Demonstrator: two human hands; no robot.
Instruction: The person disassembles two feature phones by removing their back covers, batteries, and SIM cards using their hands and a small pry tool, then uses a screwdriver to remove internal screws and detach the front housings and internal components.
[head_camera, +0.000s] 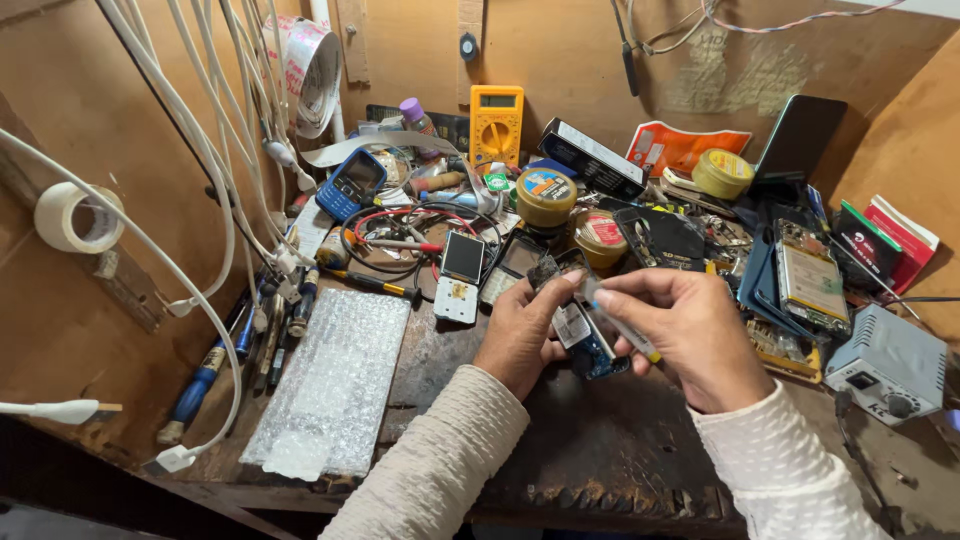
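Workbench (600, 450) cluttered; bubble wrap sheet (335, 385) at left. Left hand (520, 335) fingers closed round small phone board (580, 345) (blue, possibly stripped handset), held above bench centre. Right hand (690, 335) pinches thin tool (622, 325), tip touching board.

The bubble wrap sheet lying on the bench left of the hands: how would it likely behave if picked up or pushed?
The bubble wrap sheet looks thin and air-filled, so it is probably very light and would flop or droop if lifted by one edge. Lying flat on the rough wooden bench, it would likely slide or buckle rather than roll. Its end nearest the camera looks crumpled, which suggests that it creases easily.
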